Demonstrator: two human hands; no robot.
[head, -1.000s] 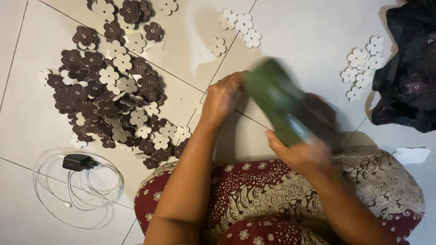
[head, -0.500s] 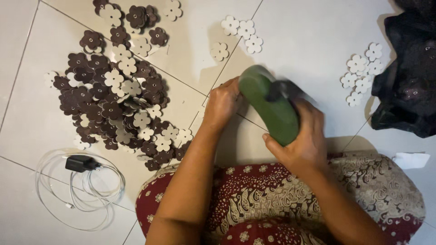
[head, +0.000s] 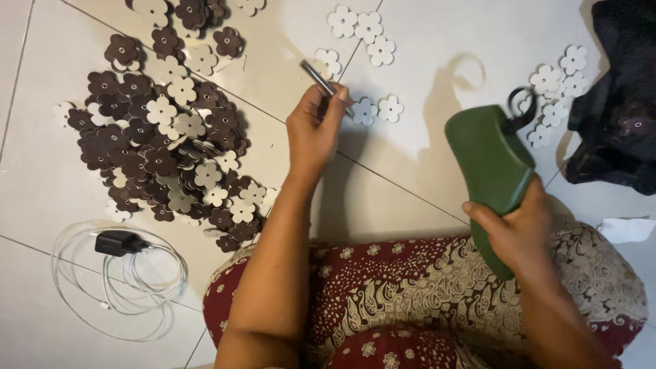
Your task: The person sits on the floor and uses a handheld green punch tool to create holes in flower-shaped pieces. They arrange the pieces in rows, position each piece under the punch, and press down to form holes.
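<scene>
My left hand [head: 314, 130] grips a thin metal rod-like tool [head: 321, 80] that points up and left over the tiled floor. My right hand [head: 516, 229] holds a green shoe-shaped block [head: 488, 167] by its lower end, lifted above my right knee; a dark loop [head: 521, 102] sticks out at its top. Two pale flower-shaped cutouts [head: 377, 109] lie on the floor just right of my left hand. A big heap of brown and cream flower cutouts [head: 164, 137] lies to the left.
More pale flower cutouts lie at the top centre [head: 362, 31] and at the upper right [head: 557, 82]. A black bag [head: 618, 116] sits at the right edge. A charger with a coiled white cable [head: 116, 273] lies at lower left. My lap is covered by red patterned cloth [head: 410, 294].
The green block has moved right and away from my left hand, which was against it before. My left hand now holds the metal tool in plain sight over the floor.
</scene>
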